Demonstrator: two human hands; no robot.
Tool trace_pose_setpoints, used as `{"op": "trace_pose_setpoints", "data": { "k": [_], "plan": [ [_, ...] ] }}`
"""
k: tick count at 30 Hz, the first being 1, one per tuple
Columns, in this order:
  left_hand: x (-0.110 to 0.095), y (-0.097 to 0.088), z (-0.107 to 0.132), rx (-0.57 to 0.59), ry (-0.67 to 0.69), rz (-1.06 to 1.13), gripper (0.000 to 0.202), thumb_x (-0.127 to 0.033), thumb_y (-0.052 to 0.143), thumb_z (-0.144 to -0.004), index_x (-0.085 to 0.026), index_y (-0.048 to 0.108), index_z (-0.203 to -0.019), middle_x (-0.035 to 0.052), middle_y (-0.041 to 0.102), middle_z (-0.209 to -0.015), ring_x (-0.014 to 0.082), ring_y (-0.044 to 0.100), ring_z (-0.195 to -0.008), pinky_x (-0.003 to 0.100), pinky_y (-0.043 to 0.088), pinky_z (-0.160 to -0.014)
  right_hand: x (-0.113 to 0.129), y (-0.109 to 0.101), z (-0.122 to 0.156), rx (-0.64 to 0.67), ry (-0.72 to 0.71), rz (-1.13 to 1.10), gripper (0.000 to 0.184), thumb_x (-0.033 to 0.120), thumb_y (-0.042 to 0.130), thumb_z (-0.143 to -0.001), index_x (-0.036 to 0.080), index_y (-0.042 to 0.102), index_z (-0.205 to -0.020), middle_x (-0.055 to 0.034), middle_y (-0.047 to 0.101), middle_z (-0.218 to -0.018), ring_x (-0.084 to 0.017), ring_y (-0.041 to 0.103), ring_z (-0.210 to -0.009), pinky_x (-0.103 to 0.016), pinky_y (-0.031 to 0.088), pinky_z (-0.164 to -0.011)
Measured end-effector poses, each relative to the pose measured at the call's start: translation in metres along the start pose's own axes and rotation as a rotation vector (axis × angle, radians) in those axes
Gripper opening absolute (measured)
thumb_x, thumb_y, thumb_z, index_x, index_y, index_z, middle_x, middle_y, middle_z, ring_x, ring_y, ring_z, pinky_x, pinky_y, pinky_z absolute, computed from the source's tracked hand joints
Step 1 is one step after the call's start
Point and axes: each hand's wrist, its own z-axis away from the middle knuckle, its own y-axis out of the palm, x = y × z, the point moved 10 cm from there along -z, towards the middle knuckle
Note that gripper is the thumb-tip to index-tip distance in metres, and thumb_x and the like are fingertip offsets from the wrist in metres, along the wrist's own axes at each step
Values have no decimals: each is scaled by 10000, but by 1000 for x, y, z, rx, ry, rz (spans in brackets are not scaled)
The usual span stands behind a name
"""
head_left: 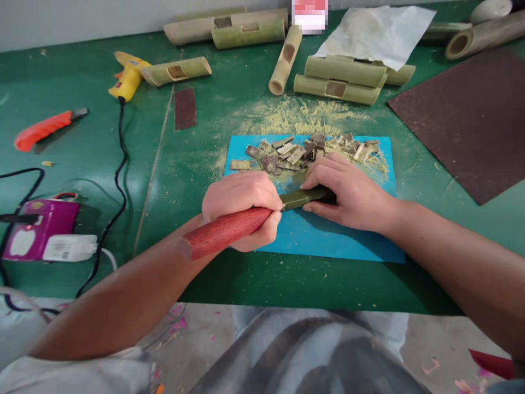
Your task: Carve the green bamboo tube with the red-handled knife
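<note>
My left hand (pixel 241 202) is wrapped round the red wooden handle (pixel 229 232) of a tool, which points back over my forearm. Its working end is hidden at my fingertips, where they meet a dark green bamboo piece (pixel 297 199). From the other side my right hand (pixel 344 189) grips the same bamboo piece, thumb below and fingers above. Both hands are over a blue sheet (pixel 336 241). Just beyond them lies a heap of bamboo chips (pixel 293 153) and shavings.
Cut bamboo tubes (pixel 344 71) lie along the back, some under white paper (pixel 373 33). To the left are a yellow glue gun (pixel 131 76), an orange utility knife (pixel 49 128) and a purple power strip (pixel 45 230) with cords. Brown sandpaper (pixel 463 120) lies at right.
</note>
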Motion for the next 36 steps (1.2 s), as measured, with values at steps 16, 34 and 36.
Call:
{"op": "trace_pose_setpoints", "data": {
  "k": [16,34,36],
  "plan": [
    [17,15,-12,216,-157,50,95,-275,831,-921,-238,773,-986,23,867,-1019,168,827,-886,267,691,-868,0,-2,-1,-10,-1,31,152,348,680,-976,225,590,-975,-71,690,-972,-258,612,-918,-425,451,-855],
    [-1,6,-2,54,-38,-76,123,-135,624,-869,-249,630,-821,-17,752,-719,139,730,-613,257,565,-546,-3,-3,3,-29,10,26,164,334,713,-963,216,604,-997,-88,698,-1010,-271,624,-933,-438,457,-862],
    [-2,6,-2,38,-28,-82,125,-127,631,-862,-243,631,-818,-16,752,-713,136,729,-609,252,559,-544,-4,-3,3,-23,17,20,166,334,714,-961,218,601,-996,-89,697,-1015,-275,623,-943,-442,462,-868]
  ]
}}
